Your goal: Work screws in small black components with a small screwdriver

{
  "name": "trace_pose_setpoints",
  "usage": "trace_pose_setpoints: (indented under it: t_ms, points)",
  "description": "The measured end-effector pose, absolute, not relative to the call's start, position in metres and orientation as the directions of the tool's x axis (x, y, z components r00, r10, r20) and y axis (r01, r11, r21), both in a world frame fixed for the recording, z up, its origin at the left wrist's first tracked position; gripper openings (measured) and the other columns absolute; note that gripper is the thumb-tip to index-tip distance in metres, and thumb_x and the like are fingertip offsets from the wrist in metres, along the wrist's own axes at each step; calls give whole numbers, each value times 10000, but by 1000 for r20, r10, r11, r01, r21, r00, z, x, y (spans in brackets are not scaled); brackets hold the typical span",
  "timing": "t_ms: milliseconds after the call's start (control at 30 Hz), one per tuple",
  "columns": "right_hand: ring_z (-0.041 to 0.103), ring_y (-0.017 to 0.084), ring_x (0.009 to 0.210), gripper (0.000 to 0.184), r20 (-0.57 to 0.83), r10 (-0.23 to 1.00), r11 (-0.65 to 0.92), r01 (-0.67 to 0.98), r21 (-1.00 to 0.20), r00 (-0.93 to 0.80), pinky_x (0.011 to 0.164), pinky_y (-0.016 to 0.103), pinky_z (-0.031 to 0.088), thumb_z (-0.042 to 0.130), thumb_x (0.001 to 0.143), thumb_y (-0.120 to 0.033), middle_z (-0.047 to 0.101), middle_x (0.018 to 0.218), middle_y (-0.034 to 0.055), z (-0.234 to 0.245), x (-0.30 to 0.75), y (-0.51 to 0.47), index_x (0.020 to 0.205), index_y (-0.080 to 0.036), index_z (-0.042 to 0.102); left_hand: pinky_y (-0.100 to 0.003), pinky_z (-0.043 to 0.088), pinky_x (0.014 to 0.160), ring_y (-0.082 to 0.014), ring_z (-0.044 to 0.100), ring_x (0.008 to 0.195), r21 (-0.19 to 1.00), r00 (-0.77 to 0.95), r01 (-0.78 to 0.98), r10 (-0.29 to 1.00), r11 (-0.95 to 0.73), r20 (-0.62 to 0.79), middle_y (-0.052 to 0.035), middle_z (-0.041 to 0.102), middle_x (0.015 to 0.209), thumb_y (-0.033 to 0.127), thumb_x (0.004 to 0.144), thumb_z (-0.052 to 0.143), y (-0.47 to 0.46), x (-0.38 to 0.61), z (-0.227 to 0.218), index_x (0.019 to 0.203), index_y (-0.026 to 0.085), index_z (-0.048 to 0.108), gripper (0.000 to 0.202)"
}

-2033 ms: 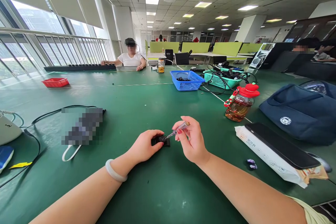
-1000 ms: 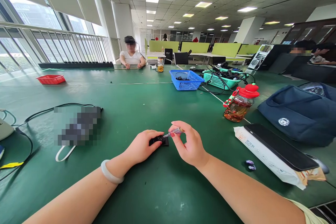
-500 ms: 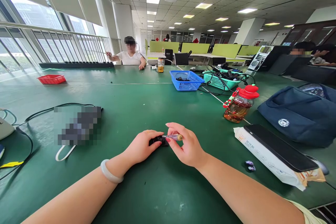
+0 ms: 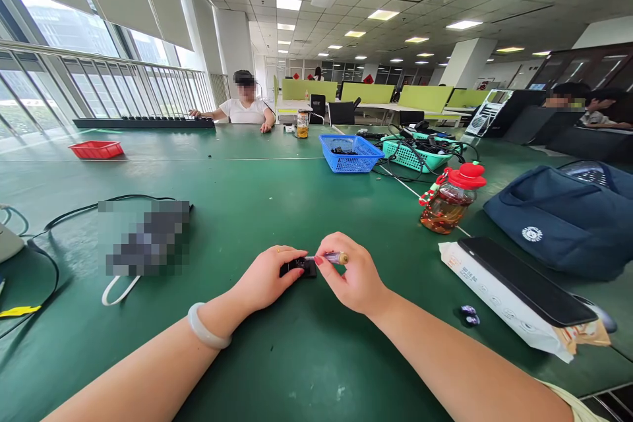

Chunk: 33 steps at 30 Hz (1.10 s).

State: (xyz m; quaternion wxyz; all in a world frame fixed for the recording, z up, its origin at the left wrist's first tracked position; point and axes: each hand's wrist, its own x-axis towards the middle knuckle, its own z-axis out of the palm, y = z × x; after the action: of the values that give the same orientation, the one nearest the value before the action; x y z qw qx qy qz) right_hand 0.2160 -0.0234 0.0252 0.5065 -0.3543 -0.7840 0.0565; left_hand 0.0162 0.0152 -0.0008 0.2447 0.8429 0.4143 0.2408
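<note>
My left hand is closed on a small black part and presses it to the green table. My right hand pinches a small clear-handled screwdriver, which lies nearly level with its tip on the black part. A pale bangle is on my left wrist.
To the right lie a white packet with a black phone on it, a red-lidded jar, a navy bag and two small dark pieces. A blurred dark object with cables is at left. Baskets and a seated person are further back.
My right hand lowered the screwdriver from a steep tilt to nearly level and drew closer to the black part. The left hand stayed on the part.
</note>
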Motion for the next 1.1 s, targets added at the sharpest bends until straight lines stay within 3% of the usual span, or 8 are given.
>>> trace_pose_setpoints:
  t_ms: [300,667,1100]
  points:
    - [425,96,482,282,718,644,715,540,-444,-263,489,233,349,535,886,-260,494,522,-43,26,217,-23,622,-217,449,-402,501,1006,-247,632,1092,589,526,599,821,-543,222,-43,709,1174,390,884,559,14,15,-1,1181,269,680,342]
    - [342,85,464,365,665,689,699,508,-503,-288,465,223,296,528,886,-336,374,495,-58,26,218,-26,588,-215,356,-399,513,980,-248,635,1078,571,513,631,835,-525,200,-49,716,1151,384,884,562,14,17,1,1197,266,675,353]
    - [312,81,468,414,551,823,553,417,-721,-138,457,226,273,504,907,-383,351,495,-56,23,221,-22,561,-205,363,-398,497,995,-250,605,1122,559,532,636,827,-532,181,-38,708,1179,352,876,575,15,16,0,1204,272,672,351]
